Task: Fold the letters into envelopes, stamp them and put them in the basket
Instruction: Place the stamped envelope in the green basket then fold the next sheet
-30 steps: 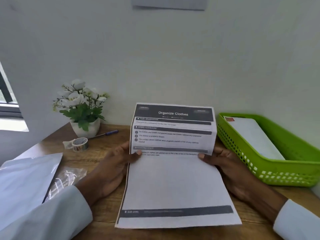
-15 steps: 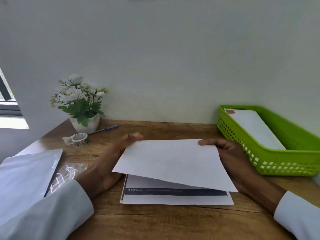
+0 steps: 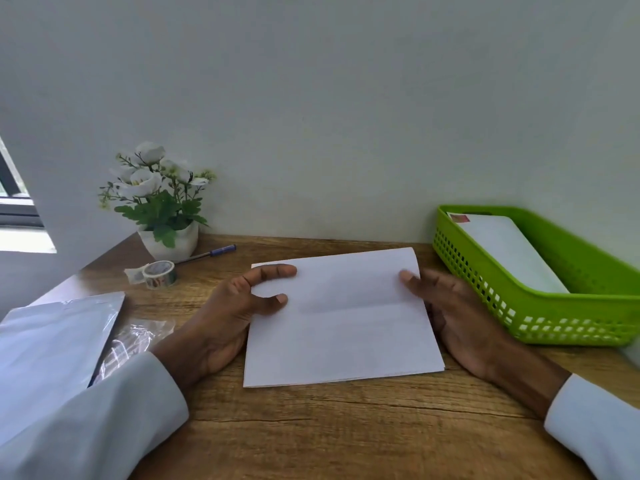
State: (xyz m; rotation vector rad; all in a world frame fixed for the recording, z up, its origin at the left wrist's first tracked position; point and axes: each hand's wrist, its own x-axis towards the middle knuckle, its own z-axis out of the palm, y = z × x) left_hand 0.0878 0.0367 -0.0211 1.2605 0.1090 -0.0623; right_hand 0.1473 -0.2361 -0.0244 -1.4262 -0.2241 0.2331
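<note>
The folded letter [image 3: 341, 320] is lying flat on the wooden desk [image 3: 311, 427], blank side up, and I am taking it as the landmark. The left hand [image 3: 228, 317] is gripping its left edge, with the thumb and a finger pressing on top of the paper. The right hand [image 3: 453, 317] is resting against its right edge with the fingers touching the paper; whether it is really pinching the sheet, I cannot tell.

To the right of the letter, the green basket [image 3: 561, 327] is standing against the wall. It is holding one white envelope [image 3: 509, 251], which is leaning on the basket's inner wall and is carrying a red stamp [image 3: 460, 218] at its far corner.

To the far left of the letter, a tape roll [image 3: 159, 273], a pen [image 3: 214, 252] and a white pot with flowers [image 3: 162, 206] are sitting. At the near left, white envelopes [image 3: 52, 344] are lying over a clear plastic wrapper [image 3: 138, 337].
</note>
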